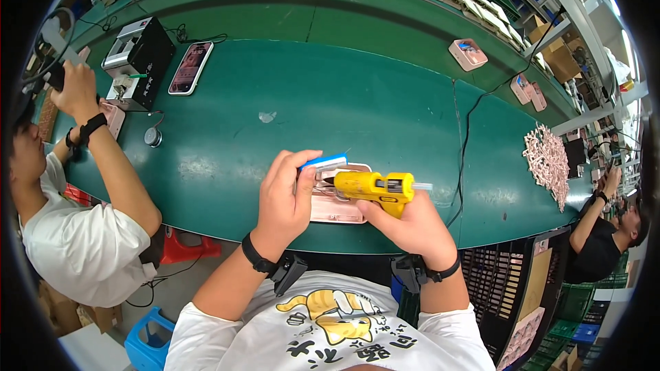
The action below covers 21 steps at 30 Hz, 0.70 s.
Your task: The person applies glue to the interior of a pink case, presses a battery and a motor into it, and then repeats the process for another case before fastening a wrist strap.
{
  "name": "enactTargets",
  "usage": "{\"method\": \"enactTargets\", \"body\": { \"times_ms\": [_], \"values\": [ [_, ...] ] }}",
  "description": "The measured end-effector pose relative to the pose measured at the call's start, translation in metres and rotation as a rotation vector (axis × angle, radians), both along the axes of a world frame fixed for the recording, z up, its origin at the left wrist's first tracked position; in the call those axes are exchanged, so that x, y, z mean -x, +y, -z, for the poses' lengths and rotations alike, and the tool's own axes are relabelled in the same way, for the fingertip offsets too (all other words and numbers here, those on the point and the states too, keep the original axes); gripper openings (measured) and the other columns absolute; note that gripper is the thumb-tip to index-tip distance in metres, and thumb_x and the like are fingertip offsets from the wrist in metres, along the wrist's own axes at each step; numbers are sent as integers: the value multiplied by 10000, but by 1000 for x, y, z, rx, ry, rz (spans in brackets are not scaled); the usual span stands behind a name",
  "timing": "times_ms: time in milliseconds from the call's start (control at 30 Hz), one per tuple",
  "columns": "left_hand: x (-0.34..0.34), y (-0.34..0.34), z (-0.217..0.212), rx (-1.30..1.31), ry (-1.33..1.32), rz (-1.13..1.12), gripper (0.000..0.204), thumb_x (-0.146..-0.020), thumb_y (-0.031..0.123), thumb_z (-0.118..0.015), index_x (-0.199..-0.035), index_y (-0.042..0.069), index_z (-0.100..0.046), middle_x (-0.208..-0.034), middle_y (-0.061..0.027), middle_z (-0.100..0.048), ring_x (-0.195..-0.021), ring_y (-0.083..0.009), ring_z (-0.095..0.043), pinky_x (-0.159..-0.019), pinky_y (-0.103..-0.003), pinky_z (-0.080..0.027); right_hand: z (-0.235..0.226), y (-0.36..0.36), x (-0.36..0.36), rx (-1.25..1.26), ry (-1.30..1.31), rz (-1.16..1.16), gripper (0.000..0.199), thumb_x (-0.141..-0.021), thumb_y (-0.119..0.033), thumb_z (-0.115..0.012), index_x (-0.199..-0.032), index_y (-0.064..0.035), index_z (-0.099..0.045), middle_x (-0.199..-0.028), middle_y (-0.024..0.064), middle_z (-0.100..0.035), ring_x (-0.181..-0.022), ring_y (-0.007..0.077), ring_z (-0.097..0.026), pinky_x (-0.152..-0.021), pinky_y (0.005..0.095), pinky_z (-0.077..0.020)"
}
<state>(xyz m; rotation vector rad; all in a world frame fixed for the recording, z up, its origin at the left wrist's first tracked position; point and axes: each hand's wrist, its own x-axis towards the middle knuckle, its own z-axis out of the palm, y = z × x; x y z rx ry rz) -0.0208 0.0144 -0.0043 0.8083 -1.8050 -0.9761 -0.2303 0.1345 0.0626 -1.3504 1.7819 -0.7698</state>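
Note:
A yellow hot glue gun (375, 187) is gripped in my right hand (410, 223), a clear glue stick poking out of its back end. Its dark nozzle points left, close to the fingers of my left hand (283, 196). Those fingers pinch a blue-and-silver block that looks like a battery pack (324, 163). Just under both hands lies an open pink plastic housing (337, 213) on the green table (227, 137). Thin wires show inside it; the gun and my fingers hide part of its interior.
A phone (191, 69) and a black machine (139, 62) stand at the left, beside a co-worker. Pink housings (468, 54) with blue parts sit at the far right. A heap of small pink pieces (546, 165) lies near the right edge. A black cable (467, 130) crosses the table.

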Motion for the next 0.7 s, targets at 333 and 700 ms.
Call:
{"method": "enactTargets", "body": {
  "times_ms": [333,700],
  "values": [
    [5,-1,-8,199,-148,29,196,-1028,109,-770,-1217,66,-736,-979,-73,-711,-799,-236,-685,-923,-410,-495,-10,28,16,15,-74,237,367,-1033,-230,-803,-1320,-1,-782,-1066,87,-844,-908,143,-763,-824,319,-595],
    [7,0,-4,151,-117,7,152,-995,112,-816,-1096,66,-711,-995,-55,-761,-771,-205,-703,-926,-390,-491,7,33,18,44,-140,249,366,-1039,-176,-805,-1345,18,-759,-1156,76,-820,-1001,133,-740,-891,305,-589]
  ]
}}
